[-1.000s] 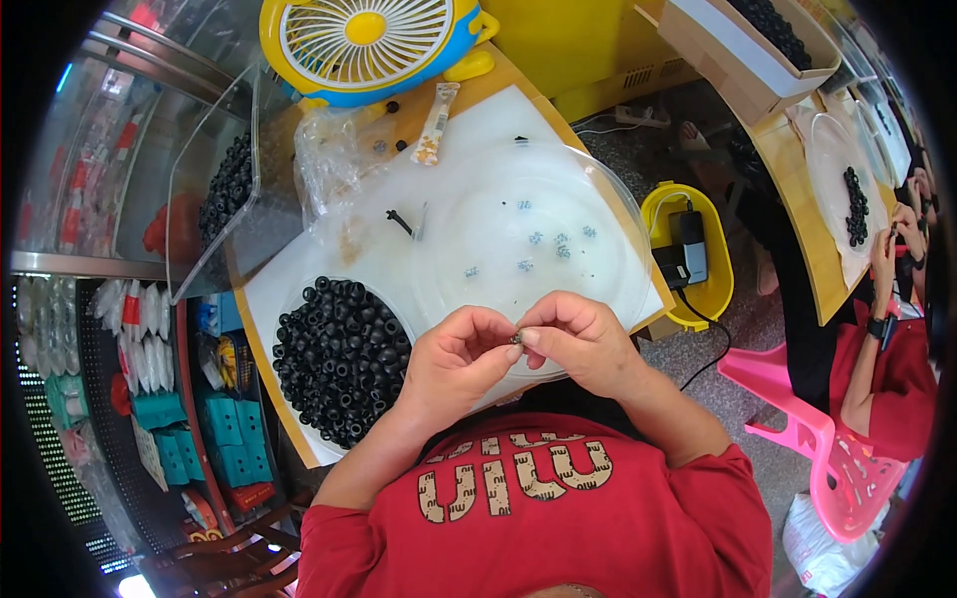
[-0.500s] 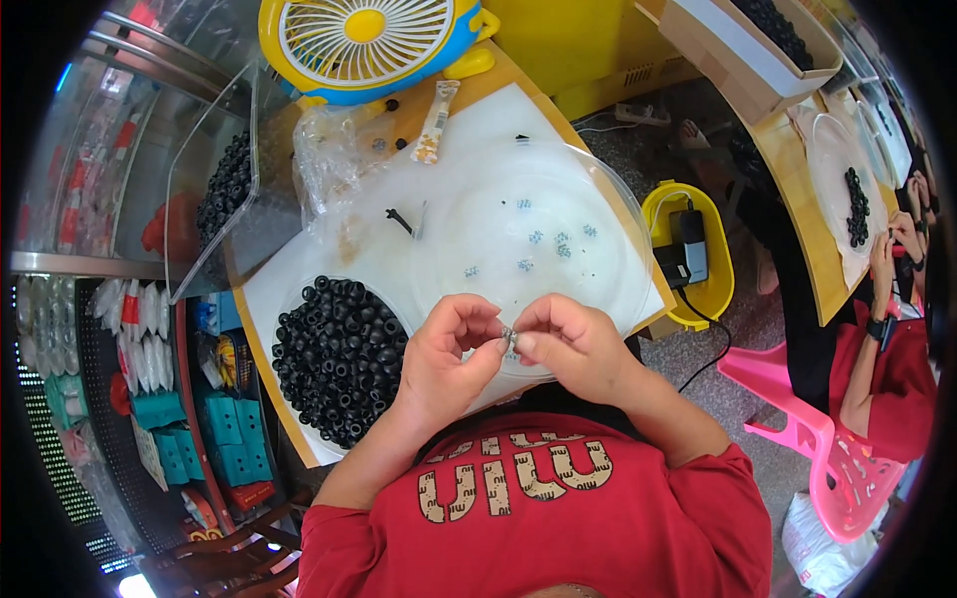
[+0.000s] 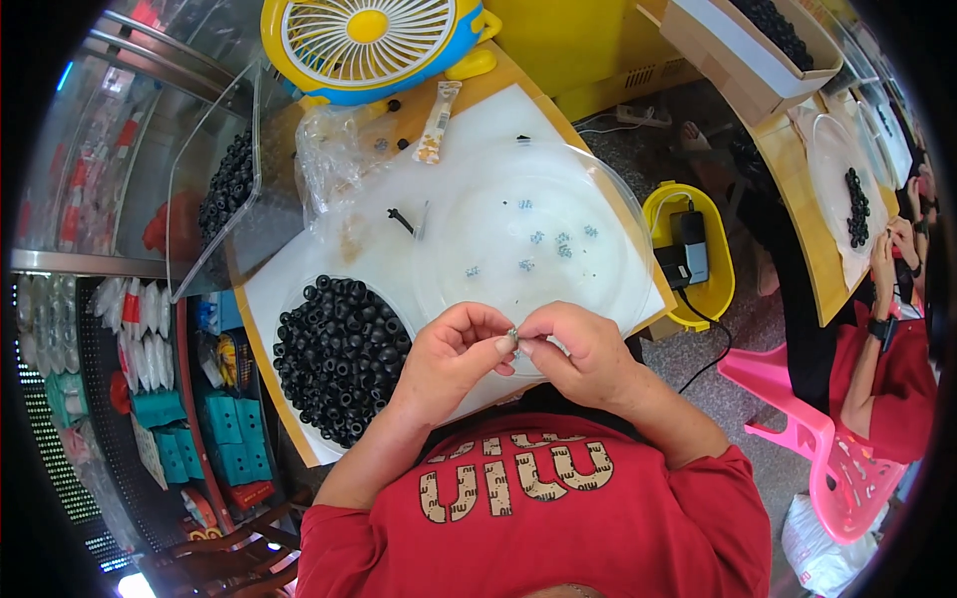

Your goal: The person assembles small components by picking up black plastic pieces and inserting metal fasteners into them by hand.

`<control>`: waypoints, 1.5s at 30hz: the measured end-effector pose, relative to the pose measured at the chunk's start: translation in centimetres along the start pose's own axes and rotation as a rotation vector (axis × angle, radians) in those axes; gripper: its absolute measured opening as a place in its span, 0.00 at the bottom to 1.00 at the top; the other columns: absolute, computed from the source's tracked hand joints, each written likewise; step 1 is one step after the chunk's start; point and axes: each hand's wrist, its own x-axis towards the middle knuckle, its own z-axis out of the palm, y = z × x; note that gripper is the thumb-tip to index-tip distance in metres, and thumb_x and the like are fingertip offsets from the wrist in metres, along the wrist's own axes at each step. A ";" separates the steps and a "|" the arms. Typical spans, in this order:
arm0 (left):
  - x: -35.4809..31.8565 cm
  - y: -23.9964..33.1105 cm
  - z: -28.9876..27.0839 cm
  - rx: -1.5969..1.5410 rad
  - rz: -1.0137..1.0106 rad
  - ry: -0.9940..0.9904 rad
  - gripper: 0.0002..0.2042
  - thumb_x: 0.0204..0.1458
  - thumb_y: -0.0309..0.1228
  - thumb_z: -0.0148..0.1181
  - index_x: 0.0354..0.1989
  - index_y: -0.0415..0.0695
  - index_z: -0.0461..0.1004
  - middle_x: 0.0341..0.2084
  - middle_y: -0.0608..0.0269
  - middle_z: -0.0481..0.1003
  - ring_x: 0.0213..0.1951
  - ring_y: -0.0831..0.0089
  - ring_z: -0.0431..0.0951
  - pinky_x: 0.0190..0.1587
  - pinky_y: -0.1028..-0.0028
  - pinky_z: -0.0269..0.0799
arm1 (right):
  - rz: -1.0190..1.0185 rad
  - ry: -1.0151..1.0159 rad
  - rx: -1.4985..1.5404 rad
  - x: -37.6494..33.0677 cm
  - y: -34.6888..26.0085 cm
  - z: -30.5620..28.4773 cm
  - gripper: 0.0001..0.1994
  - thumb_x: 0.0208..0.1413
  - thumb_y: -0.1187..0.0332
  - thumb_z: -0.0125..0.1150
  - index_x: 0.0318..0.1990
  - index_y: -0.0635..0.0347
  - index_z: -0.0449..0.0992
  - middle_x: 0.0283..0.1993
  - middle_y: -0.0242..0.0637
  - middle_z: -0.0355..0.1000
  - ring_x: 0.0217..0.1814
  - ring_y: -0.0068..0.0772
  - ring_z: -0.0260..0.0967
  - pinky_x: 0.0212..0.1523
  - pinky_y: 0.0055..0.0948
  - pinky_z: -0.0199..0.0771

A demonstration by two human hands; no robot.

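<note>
My left hand [image 3: 447, 361] and my right hand [image 3: 583, 357] meet over the near edge of a round clear tray [image 3: 469, 224]. Pinched between the fingertips of both is a small silvery piece [image 3: 513, 337], too tiny and covered to name. Several little blue-grey clusters [image 3: 563, 245] lie spread in the tray. Left of my left hand, a heap of small black ring-like parts [image 3: 339, 354] fills a round dish. A short black stick-like piece [image 3: 401, 220] lies between the heap and the tray's far side.
A yellow-and-blue fan [image 3: 369, 40] stands at the back, near a crumpled plastic bag [image 3: 334, 164] and a slim packet [image 3: 436, 125]. At left is a clear bin [image 3: 211, 204] of black parts. A yellow bucket [image 3: 718, 274] and pink chair [image 3: 797, 429] are right; a co-worker's hands [image 3: 887, 249] work beyond.
Both hands have shifted very slightly toward me and to the right, with the small silvery piece still pinched between them. The tray and heap stay as they were.
</note>
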 end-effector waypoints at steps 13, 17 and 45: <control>-0.5 0.0 0.3 0.116 0.073 0.024 0.05 0.47 0.20 0.52 0.32 0.37 0.67 0.28 0.64 0.71 0.30 0.80 0.72 0.34 0.81 0.69 | 0.364 -0.009 0.432 -0.4 0.9 0.3 0.06 0.46 0.71 0.53 0.31 0.64 0.70 0.25 0.32 0.69 0.26 0.18 0.64 0.27 0.20 0.65; -0.4 -0.2 0.5 0.119 0.063 0.065 0.05 0.45 0.18 0.53 0.32 0.36 0.67 0.27 0.60 0.71 0.30 0.76 0.73 0.35 0.77 0.71 | 0.340 -0.043 0.410 -0.2 0.6 0.2 0.07 0.45 0.71 0.53 0.32 0.64 0.70 0.26 0.35 0.69 0.27 0.22 0.66 0.28 0.21 0.66; -0.7 -0.5 1.0 0.460 0.316 0.119 0.11 0.44 0.15 0.52 0.37 0.38 0.61 0.29 0.61 0.69 0.33 0.78 0.71 0.36 0.79 0.69 | 0.364 -0.028 0.513 -0.3 0.5 0.1 0.09 0.44 0.74 0.52 0.36 0.64 0.69 0.29 0.31 0.68 0.31 0.17 0.64 0.32 0.18 0.65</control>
